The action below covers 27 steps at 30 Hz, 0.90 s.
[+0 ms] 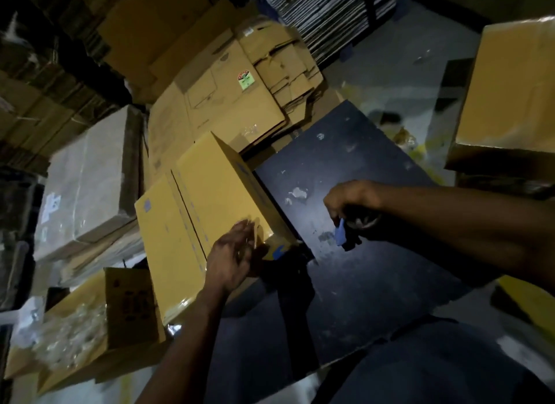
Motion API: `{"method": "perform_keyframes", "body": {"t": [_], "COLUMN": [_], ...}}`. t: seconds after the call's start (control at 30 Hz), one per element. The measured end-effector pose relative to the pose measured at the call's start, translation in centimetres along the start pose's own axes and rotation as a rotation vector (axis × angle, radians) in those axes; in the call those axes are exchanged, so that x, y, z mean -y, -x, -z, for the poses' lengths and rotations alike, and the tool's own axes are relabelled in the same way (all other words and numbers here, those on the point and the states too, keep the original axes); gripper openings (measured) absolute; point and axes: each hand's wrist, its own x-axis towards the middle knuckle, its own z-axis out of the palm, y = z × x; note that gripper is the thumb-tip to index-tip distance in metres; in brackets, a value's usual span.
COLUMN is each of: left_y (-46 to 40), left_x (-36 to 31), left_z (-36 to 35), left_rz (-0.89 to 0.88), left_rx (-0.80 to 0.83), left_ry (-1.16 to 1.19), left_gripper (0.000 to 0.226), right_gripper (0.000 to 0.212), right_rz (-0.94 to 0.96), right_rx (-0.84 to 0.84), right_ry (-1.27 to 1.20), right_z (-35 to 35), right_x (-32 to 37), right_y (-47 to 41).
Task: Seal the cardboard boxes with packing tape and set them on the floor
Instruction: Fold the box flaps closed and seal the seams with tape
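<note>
A yellow cardboard box (204, 205) lies at the left edge of a dark table (345, 169), its flaps closed along a centre seam. My left hand (234, 253) presses flat on the near corner of the box, over a shiny strip of tape. Over the table, my right hand (351, 202) grips a tape dispenser (357, 226) with a blue tab hanging from it. The hand covers most of the roll.
Flattened cartons (240, 103) are piled behind the box. A wrapped grey bundle (87, 181) sits at left. An open box (99, 319) of clear plastic stands at lower left. Another yellow box (510, 94) stands at right, on other boxes. Grey floor (390, 73) shows beyond the table.
</note>
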Motion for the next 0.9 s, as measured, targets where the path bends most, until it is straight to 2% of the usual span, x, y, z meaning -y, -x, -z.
{"method": "perform_keyframes", "body": {"t": [0.07,0.13,0.2,0.27,0.33,0.4,0.47,0.6,0.73,0.83,0.9], "left_y": [-0.8,-1.8,-2.6,-3.1,-3.7,-3.7,-3.6,-3.9,-3.9,-4.0,-4.2], "left_x": [1.3,2.8,3.5,3.5,3.6,3.5,3.7,3.7,3.5,3.5,3.5], "left_z": [-0.6,-1.3,-2.0,-2.5,-2.9,-3.2,-3.4,-3.0,-2.8,-2.5,-2.3], "left_rz": [-0.084,-0.111,-0.090,-0.071,-0.048,-0.019,-0.016,-0.017,-0.022,-0.036,-0.046], "left_rx": [0.106,0.122,0.105,0.075,0.068,0.066,0.071,0.099,0.119,0.124,0.140], "left_ry": [-0.044,-0.067,-0.058,-0.029,0.014,0.042,0.052,0.044,0.032,0.005,-0.023], "left_gripper": [0.054,0.050,0.051,0.050,0.048,0.049,0.049,0.049,0.050,0.050,0.050], "right_gripper": [0.041,0.028,0.029,0.038,0.059,0.079,0.093,0.112,0.103,0.103,0.095], "right_rz": [0.008,-0.020,-0.006,0.065,0.260,0.494,0.642,0.685,0.571,0.575,0.554], "right_rx": [0.004,-0.026,-0.048,-0.145,-0.252,-0.327,-0.346,-0.344,-0.386,-0.425,-0.457], "right_ry": [0.036,0.267,0.536,0.649,0.533,0.155,-0.100,-0.216,-0.257,-0.256,-0.279], "right_z": [0.7,1.4,1.4,0.7,-0.6,-2.9,-5.9,-11.9,-13.2,-13.4,-13.8], "right_x": [0.0,1.5,2.2,2.0,2.0,3.1,4.5,4.5,3.3,3.0,3.5], "right_y": [-2.1,-0.8,0.4,-0.7,-1.3,-1.6,-1.9,-3.8,-4.6,-5.4,-5.9]}}
